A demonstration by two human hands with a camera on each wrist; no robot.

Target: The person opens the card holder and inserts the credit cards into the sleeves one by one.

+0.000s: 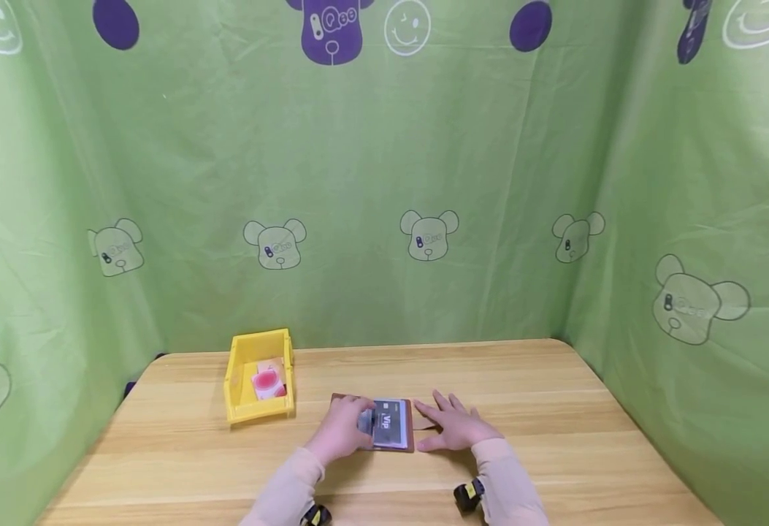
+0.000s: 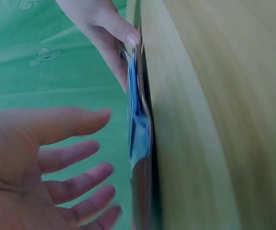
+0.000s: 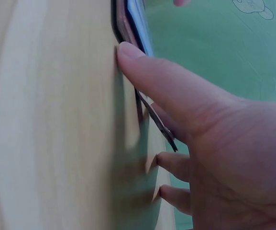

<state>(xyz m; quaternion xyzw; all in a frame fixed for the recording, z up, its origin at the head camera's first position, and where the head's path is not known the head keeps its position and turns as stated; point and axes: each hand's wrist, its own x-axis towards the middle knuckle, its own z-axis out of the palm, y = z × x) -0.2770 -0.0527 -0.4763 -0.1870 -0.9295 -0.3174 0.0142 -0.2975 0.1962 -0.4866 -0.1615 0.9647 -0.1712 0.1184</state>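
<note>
Table (image 1: 575, 431): pale wood-grain top, smooth, with a soft satin look.
Yellow bin (image 1: 259, 411), near the table's far left corner: smooth moulded plastic, slightly shiny.
Pink-and-white pieces (image 1: 268, 383) in the bin: look like printed paper or card.
Wallet (image 1: 410, 425), well in from the table's far edge: brown, leather-like, with what looks like stitching along its edge.
"Vip" card (image 1: 386, 422): smooth, plastic-looking.
Blue inserts (image 2: 140, 136): thin, creased; plastic or paper, cannot tell.
Sleeves (image 1: 507, 478): matt, soft cloth.
Curtain (image 1: 358, 161), beyond the table's far edge: creased printed fabric, faint sheen.
</note>
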